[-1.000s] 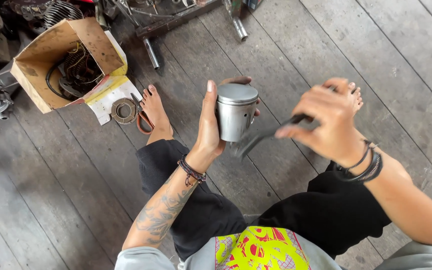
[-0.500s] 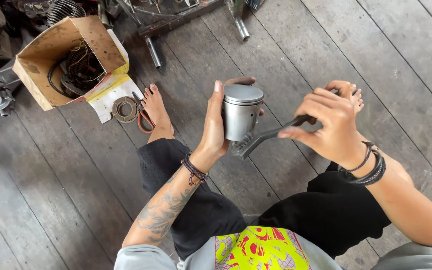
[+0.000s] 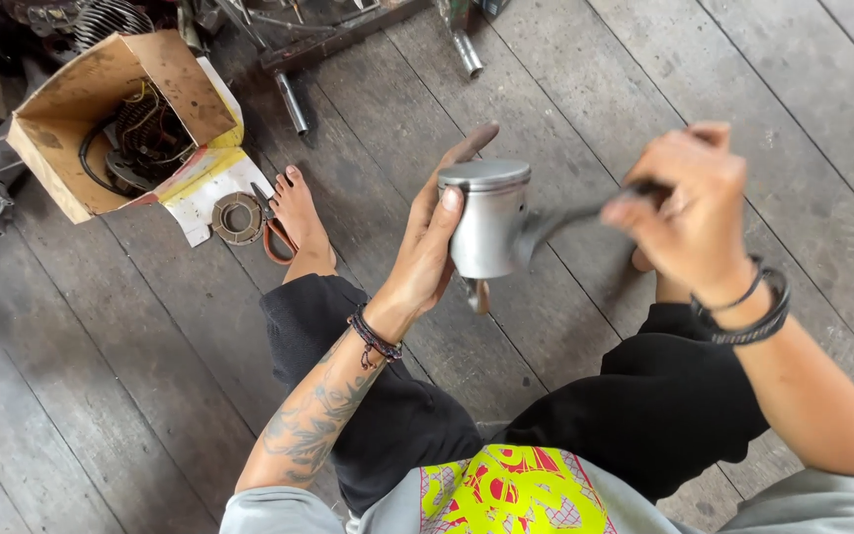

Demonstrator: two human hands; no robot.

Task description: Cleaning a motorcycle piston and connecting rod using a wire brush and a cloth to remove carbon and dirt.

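Observation:
My left hand grips a silver metal piston, held upright above my crossed legs, thumb on its near side and fingers behind it. My right hand is closed on the handle of a dark metal tool, blurred by motion, whose tip meets the piston's right side. A small pin-like part sticks out under the piston. I sit on a wooden plank floor in black trousers.
An open cardboard box with cables and engine parts lies at the upper left, on printed paper. A round metal ring and orange-handled pliers rest beside my bare foot. Metal tubes and machine parts line the far edge.
My right hand has swung upward and to the right with the tool, now blurred. The piston stays in my left hand, turned slightly.

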